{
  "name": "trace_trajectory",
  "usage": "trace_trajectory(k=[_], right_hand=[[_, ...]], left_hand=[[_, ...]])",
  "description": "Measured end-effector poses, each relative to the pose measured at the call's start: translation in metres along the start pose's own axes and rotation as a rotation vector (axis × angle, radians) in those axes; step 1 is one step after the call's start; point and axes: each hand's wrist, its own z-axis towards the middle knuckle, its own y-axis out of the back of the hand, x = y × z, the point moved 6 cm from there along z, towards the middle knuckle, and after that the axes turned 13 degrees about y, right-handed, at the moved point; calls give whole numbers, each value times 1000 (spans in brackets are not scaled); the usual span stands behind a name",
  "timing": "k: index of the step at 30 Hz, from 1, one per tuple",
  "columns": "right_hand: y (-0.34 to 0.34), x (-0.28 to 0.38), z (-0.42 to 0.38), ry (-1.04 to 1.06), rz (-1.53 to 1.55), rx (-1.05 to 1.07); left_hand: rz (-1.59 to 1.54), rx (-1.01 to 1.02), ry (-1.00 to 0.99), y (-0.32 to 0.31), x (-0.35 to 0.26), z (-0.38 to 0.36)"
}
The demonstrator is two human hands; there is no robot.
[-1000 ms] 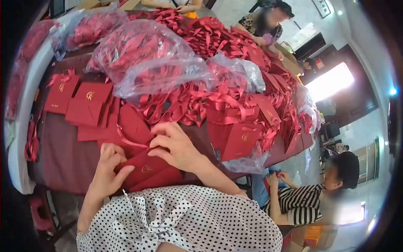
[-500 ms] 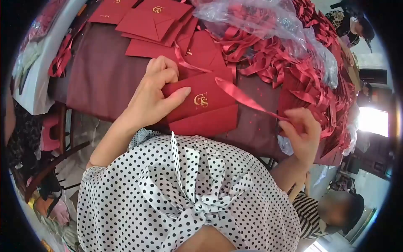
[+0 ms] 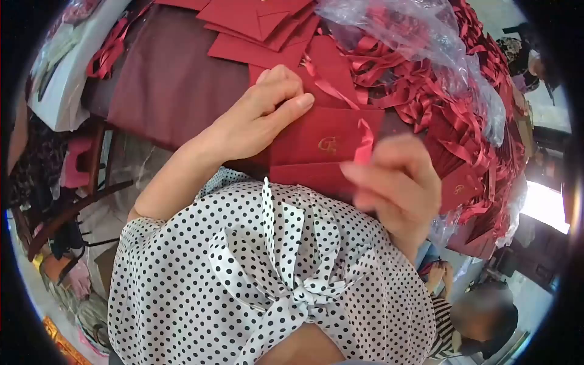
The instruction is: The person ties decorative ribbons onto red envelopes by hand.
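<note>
A flat red paper gift bag (image 3: pixel 304 137) with a gold logo lies near the table's front edge, a folded panel along its near side. Its upper left corner is in my left hand (image 3: pixel 261 112), which is closed with the thumb on top and the fingers curled. A red satin ribbon (image 3: pixel 365 137) comes down from the bag's far right edge to my right hand (image 3: pixel 401 182). That hand is partly blurred, its fingers bent and drawn together where the ribbon runs in behind them. Another ribbon (image 3: pixel 325 85) trails over a bag beneath.
Several flat red bags (image 3: pixel 255 30) are stacked at the back. A heap of red ribbons (image 3: pixel 413 91) and bags, partly under clear plastic (image 3: pixel 413 24), covers the right side. The dark red tablecloth (image 3: pixel 164 79) shows at left. A person (image 3: pixel 480 316) is at the lower right.
My right hand has moved left and toward the bag, and the ribbon, stretched out before, now hangs shorter and bent. My left hand keeps its grip; the whole view has shifted a little.
</note>
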Motion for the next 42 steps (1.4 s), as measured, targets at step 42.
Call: trace_trajectory(k=[42], right_hand=[[-30,-96,-17,-544,-145,-328]], left_hand=[[-398,365,147,-1,31,-2]])
